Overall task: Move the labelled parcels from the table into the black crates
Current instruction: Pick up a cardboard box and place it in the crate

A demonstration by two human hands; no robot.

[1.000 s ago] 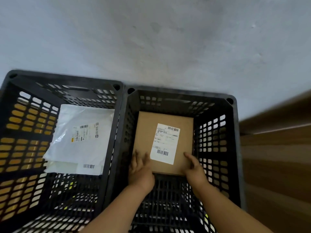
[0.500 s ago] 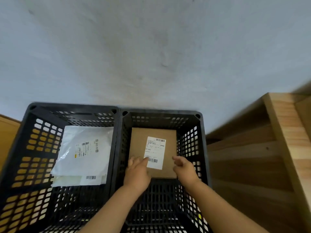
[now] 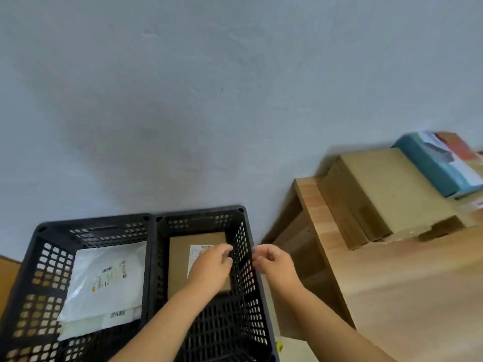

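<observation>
Two black crates stand side by side on the floor. The left crate (image 3: 39, 246) holds white poly mailers (image 3: 104, 283) with barcode labels. A flat brown box (image 3: 180, 259) with a white label lies on the bottom of the right crate (image 3: 243, 246). My left hand (image 3: 211, 265) hovers above that box, fingers loosely curled and empty. Raised over the crate's right wall, my right hand (image 3: 274, 262) also has relaxed, empty fingers. Neither hand touches the box.
A wooden table (image 3: 392, 283) stands to the right of the crates. On it lie a large brown carton (image 3: 379, 194) and, behind it, a blue box (image 3: 439, 165) with a red item. A grey wall fills the background.
Both hands let go of the brown box and rose out of the right crate, shifting rightward. The view swung up and right, bringing the table and its parcels into sight.
</observation>
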